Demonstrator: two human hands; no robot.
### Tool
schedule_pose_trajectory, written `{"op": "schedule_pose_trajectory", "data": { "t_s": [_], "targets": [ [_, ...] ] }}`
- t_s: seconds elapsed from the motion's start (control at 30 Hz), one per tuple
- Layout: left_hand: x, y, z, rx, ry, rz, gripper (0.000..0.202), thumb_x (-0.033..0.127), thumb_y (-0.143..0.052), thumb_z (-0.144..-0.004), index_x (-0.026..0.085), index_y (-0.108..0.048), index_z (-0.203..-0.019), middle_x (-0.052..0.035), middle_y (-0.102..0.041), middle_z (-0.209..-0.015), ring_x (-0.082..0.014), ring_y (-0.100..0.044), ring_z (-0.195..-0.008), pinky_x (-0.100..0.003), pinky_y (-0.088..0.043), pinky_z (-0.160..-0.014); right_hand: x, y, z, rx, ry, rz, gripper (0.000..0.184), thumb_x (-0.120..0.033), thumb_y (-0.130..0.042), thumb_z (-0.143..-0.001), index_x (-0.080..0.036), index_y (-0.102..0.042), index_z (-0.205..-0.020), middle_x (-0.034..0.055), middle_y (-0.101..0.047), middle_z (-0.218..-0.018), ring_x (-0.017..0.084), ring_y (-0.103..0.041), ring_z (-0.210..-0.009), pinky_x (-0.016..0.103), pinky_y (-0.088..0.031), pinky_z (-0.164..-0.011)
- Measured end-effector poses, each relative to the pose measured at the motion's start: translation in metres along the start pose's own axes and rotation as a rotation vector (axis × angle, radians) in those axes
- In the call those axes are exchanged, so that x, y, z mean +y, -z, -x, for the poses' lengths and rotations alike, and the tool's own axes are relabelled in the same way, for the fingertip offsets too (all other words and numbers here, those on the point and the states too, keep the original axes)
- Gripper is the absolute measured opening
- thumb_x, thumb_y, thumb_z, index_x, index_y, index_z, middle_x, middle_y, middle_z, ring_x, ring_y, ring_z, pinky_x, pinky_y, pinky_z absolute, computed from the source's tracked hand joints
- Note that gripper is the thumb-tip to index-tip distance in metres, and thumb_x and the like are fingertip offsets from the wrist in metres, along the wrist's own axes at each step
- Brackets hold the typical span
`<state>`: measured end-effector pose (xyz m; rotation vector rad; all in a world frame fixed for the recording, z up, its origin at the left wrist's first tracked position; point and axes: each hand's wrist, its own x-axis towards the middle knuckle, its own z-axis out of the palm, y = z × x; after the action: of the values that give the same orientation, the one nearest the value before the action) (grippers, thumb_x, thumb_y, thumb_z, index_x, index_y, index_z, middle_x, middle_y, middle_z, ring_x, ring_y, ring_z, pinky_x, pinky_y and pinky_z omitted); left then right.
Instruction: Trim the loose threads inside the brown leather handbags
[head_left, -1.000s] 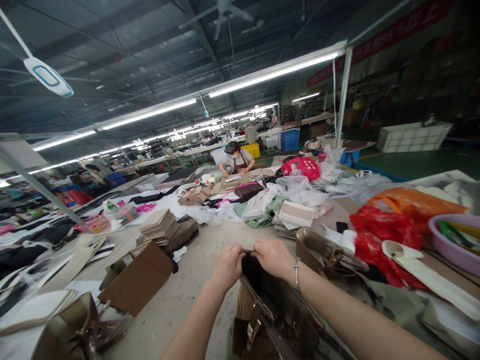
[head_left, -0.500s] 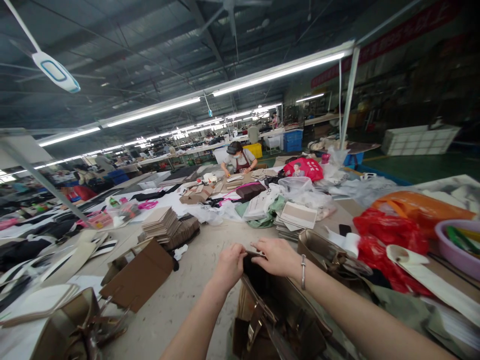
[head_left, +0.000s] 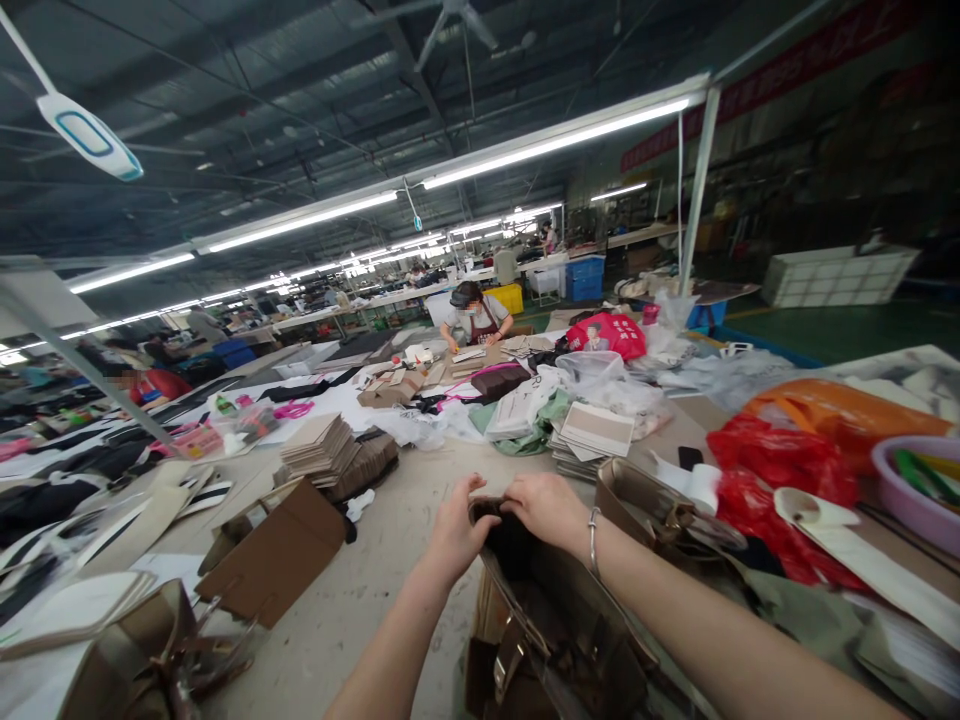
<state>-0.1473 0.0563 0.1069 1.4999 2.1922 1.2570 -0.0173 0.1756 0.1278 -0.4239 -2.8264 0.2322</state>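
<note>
My right hand [head_left: 551,512] pinches the rim [head_left: 486,507] of the brown handbag [head_left: 551,612], positioned before me on the marked worktable [head_left: 397,570]; my left hand [head_left: 454,527] (spread open) straddles it. Fluorescent tubes [head_left: 555,144] hang overhead.

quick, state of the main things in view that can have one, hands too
brown bag: top open
left hand: open, thumb and fingers parted
right hand: gripping brown bag
tube light: lit
purple basin: uncovered, holding things
red plastic bag: crumpled
beige stack: piled unevenly
</note>
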Motion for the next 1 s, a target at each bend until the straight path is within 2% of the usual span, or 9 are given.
{"op": "schedule_pose_trajectory", "data": {
  "t_s": [0.1, 0.2, 0.5, 0.9, 1.0],
  "targets": [
    [0.005, -0.001, -0.003, -0.019, 0.057, -0.160, 0.030, 0.015, -0.063, -0.066, 0.018, -0.060, -0.096, -0.0057, -0.067, -0.097, -0.0190, -0.061, -0.093, -0.034, -0.046, -0.085, 0.005, 0.000, -0.001, 0.011, 0.003, -0.002, 0.027, -0.035, -0.044, -0.087, -0.022, -0.067, -0.083, 0.0023, -0.065, -0.081, 0.016, -0.058, -0.077, 0.025, -0.036, -0.063],
    [0.010, -0.004, -0.007, -0.005, 0.083, -0.222, 0.024, 0.017, -0.060, -0.070, 0.018, -0.064, -0.094, -0.0053, -0.068, -0.097, -0.0184, -0.061, -0.092, -0.034, -0.046, -0.086, 0.010, -0.002, -0.001, 0.021, -0.013, -0.008, 0.026, -0.035, -0.045, -0.087, -0.022, -0.067, -0.083, 0.0022, -0.065, -0.081, 0.016, -0.058, -0.077, 0.024, -0.036, -0.062],
    [0.016, -0.008, -0.016, -0.013, 0.119, -0.248, 0.019, 0.019, -0.060, -0.070, 0.022, -0.068, -0.087, -0.0003, -0.071, -0.088, -0.0154, -0.063, -0.083, -0.027, -0.047, -0.078, 0.018, -0.002, -0.002, 0.045, -0.019, -0.037, 0.023, -0.033, -0.047, -0.085, -0.021, -0.066, -0.078, 0.0020, -0.065, -0.079, 0.015, -0.057, -0.075, 0.024, -0.035, -0.061],
    [0.013, -0.011, -0.018, 0.018, 0.095, -0.211, 0.013, 0.021, -0.057, -0.073, 0.022, -0.069, -0.079, -0.0016, -0.071, -0.082, -0.0174, -0.064, -0.078, -0.031, -0.047, -0.075, 0.019, 0.000, 0.000, 0.010, -0.031, -0.053, 0.025, -0.033, -0.045, -0.086, -0.021, -0.066, -0.082, 0.0025, -0.065, -0.084, 0.016, -0.057, -0.078, 0.025, -0.037, -0.065],
    [0.010, -0.011, -0.018, 0.021, 0.078, -0.183, 0.014, 0.020, -0.058, -0.072, 0.021, -0.067, -0.084, -0.0020, -0.070, -0.086, -0.0166, -0.063, -0.081, -0.031, -0.047, -0.078, 0.020, 0.000, 0.000, 0.014, -0.032, -0.047, 0.025, -0.033, -0.044, -0.087, -0.021, -0.066, -0.082, 0.0028, -0.065, -0.084, 0.016, -0.057, -0.078, 0.025, -0.036, -0.066]
  ]
}}
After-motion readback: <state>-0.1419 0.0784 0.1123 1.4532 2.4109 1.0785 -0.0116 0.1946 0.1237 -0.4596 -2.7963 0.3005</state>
